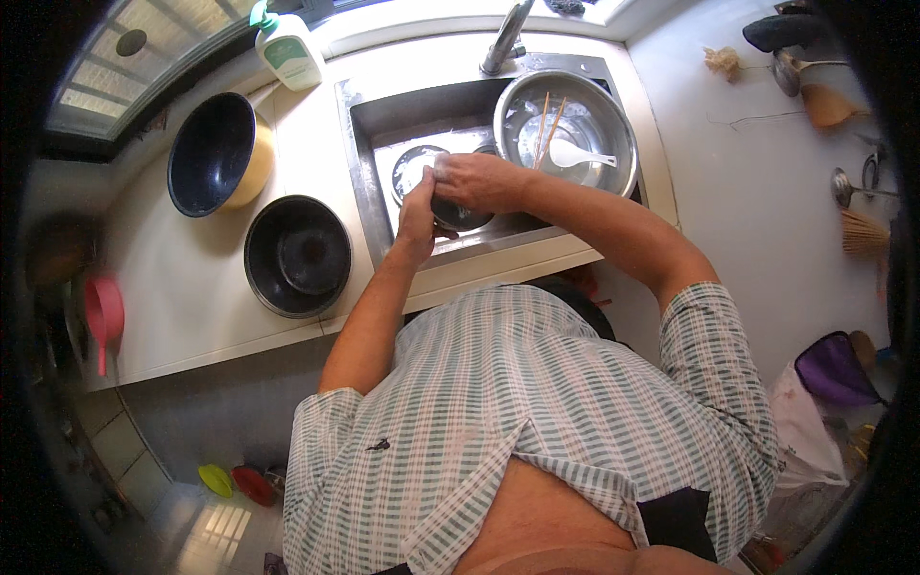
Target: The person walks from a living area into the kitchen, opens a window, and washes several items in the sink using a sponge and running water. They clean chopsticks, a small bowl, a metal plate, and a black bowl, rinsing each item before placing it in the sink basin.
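Note:
My left hand [417, 215] grips a dark bowl [463, 215] over the sink, thumb up and fingers low around its side. Over the bowl's upper edge, my right hand [480, 183] is bent inward with its fingers close to the left thumb. Those fingertips are blurred, so whether they hold anything is unclear. Behind the hands, a round, shiny dish [410, 169] lies in the stainless steel sink [365, 172], partly covered by them. At the sink's right side stands a large metal basin [507, 108] with wooden chopsticks [543, 133] and a white spoon [575, 154] inside.
On the counter [172, 287] left of the sink are a black pot [298, 255] and a tilted dark-lined bowl [215, 154]. A pump bottle [291, 57] stands behind, near the faucet [503, 43]. A pink ladle [105, 313] is at far left. Utensils such as a ladle [842, 187] hang at right.

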The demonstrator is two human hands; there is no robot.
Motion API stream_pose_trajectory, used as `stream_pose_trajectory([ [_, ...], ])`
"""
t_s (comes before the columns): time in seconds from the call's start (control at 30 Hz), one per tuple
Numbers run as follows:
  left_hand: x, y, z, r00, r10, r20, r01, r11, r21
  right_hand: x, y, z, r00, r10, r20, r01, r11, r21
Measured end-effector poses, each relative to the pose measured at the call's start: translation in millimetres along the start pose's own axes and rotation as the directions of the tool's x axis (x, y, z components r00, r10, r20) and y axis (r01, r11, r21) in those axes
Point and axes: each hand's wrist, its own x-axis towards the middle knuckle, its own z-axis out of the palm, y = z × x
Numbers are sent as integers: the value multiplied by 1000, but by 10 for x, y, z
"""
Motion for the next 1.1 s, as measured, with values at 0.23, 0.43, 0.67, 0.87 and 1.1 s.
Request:
stream_pose_trajectory([
  [0.23, 216, -46, -190, 954, 293, -62, -287, 954, 86, 177, -387, -102, 762, 522, 385, -630, 736, 249],
  [0.43, 327, -408, 9, 852, 482, -206, -393, 848, 356, 339, -399, 285, 181, 975, 129, -633, 15, 774],
  [0.67, 205, -184, -167, 966, 254, -57, -240, 953, 183, -2, -270, -162, 827, 356, 435, -560, 596, 576],
  [0.87, 54, 8, -57, 997, 53, 53, -51, 998, -31, 63, -171, -124, 982, -101, -161, 54, 960, -276],
  [1.1, 201, -78, -321, 955, 276, -106, -259, 954, 148, 314, -465, -184, 704, 514, 490, -668, 714, 209],
])
